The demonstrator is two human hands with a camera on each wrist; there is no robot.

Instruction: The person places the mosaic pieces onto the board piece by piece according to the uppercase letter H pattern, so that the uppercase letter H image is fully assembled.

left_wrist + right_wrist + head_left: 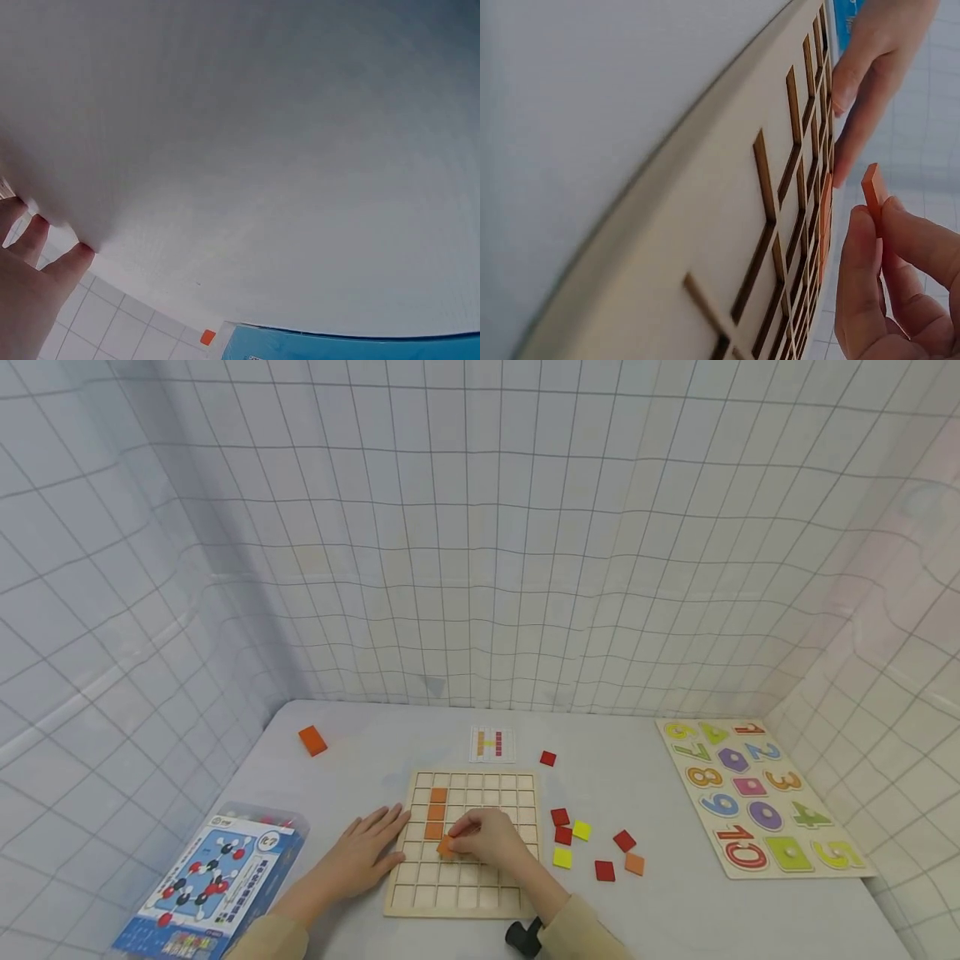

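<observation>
**Pale curtains with grid lines enclose a light table as a right hand pinches a small tile**

Held between thumb and fingertips, the orange tile is tilted just above the wooden grid board, directly below a column of three orange squares in its cells. The person's left hand holds nothing; its fingers lie extended, fingertips at the board's left edge.

Right of the board lie red tiles, yellow tiles and a loose orange square. Just beyond the board is a pattern card with an orange and a red column joined by yellow. Farther out are an orange block at upper left, a blue box at left and a number board at far right.
</observation>
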